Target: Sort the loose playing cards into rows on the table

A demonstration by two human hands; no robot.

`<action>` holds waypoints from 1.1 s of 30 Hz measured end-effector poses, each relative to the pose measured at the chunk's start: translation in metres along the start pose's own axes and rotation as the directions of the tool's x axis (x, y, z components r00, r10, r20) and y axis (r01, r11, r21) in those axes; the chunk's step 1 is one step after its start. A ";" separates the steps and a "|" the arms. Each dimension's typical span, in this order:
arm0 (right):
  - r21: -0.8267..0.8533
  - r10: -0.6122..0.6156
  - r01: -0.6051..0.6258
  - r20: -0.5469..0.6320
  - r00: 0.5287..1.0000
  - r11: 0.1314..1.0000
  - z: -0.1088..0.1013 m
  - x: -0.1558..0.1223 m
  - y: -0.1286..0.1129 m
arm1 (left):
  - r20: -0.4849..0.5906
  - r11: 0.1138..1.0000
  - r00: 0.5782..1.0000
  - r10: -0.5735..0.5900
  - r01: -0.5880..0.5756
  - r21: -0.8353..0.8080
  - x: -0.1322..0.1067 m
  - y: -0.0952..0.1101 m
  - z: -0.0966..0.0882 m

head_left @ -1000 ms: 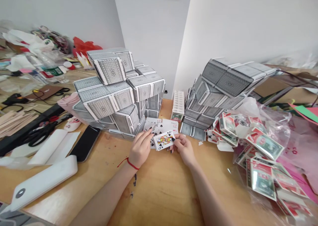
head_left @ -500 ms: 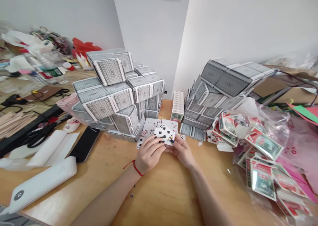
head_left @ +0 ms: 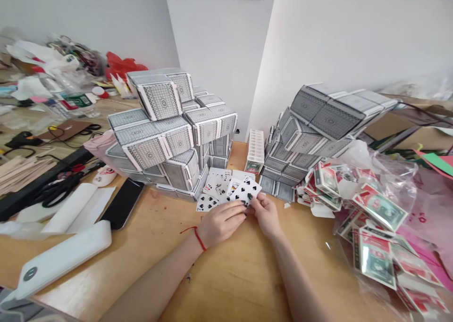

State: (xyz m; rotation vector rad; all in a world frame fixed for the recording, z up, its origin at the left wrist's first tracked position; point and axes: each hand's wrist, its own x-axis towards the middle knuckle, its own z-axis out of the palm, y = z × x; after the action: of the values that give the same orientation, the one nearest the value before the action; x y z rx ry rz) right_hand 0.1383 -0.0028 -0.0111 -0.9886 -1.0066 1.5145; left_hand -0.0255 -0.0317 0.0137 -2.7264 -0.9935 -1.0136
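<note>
My left hand [head_left: 221,223] and my right hand [head_left: 266,213] meet at the middle of the wooden table [head_left: 233,275]. Both pinch a fan of face-up playing cards [head_left: 244,192]; a spade card shows on top. More loose face-up cards [head_left: 211,194] lie spread on the table just left of and behind the fan. A red string circles my left wrist.
A heap of grey patterned card boxes [head_left: 166,133] stands left of the hands and another heap [head_left: 311,124] to the right. A clear bag of red and green card packs [head_left: 371,209] lies right. A black phone [head_left: 122,204], scissors [head_left: 56,190] and a white case [head_left: 63,258] lie left.
The held cards went from a squared packet showing a face card to a spread fan showing a spade card. My left hand slid right, over the cards; more loose cards lie on the table.
</note>
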 end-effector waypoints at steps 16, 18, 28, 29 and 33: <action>0.108 -0.078 0.103 -0.220 0.972 0.989 -0.009 0.007 0.000 | 0.137 0.856 0.867 -0.478 0.426 0.293 0.005 -0.009 -0.003; 0.113 -0.075 0.101 -0.210 0.975 0.989 -0.009 0.006 -0.001 | 0.204 0.924 0.914 -0.352 0.305 0.230 0.008 -0.015 -0.003; 0.067 -0.072 0.090 -0.230 0.971 0.994 -0.013 0.007 0.002 | 0.172 0.847 0.860 -0.481 0.406 0.342 0.007 -0.012 -0.003; 0.061 -0.077 0.095 -0.247 0.966 0.994 -0.014 0.007 0.002 | 0.159 0.827 0.845 -0.511 0.432 0.359 0.007 -0.011 -0.004; 0.058 -0.100 0.123 -0.305 0.947 0.991 -0.016 0.008 0.001 | 0.122 0.793 0.810 -0.573 0.511 0.332 0.007 -0.012 -0.011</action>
State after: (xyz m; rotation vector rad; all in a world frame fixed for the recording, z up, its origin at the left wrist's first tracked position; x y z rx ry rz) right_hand 0.1519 0.0070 -0.0183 -1.0531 -0.7680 1.2533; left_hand -0.0349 -0.0218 0.0243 -2.3807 -1.8830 -0.5475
